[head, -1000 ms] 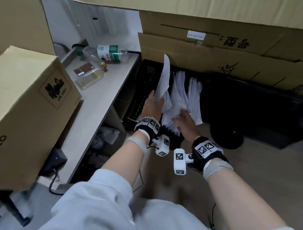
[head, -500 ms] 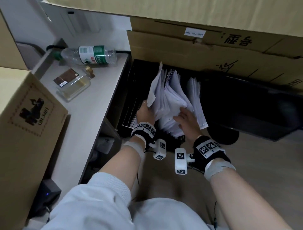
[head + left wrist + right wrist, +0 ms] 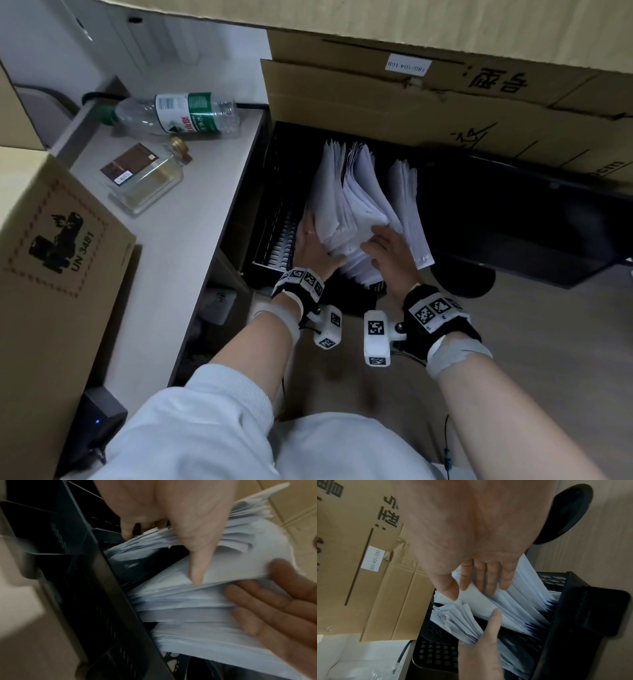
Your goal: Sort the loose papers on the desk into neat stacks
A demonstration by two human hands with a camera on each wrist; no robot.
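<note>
Papers point(image 3: 356, 202) lowered; hands point(image 3: 317, 248) flanking

My left hand point(image 3: 317, 245) grips the left side of the white papers point(image 3: 346, 202) standing in the black file rack point(image 3: 274, 205), and my right hand point(image 3: 390, 257) presses flat against their right side. On the desk point(image 3: 171, 240) to the left lie a plastic bottle point(image 3: 178, 114) and a glass bottle point(image 3: 147, 174).

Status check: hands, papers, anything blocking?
Left hand grips the left bundle of papers in the black file rack. Right hand flat against the middle bundle. Papers upright, fanned, uneven. Nothing blocking.
</note>
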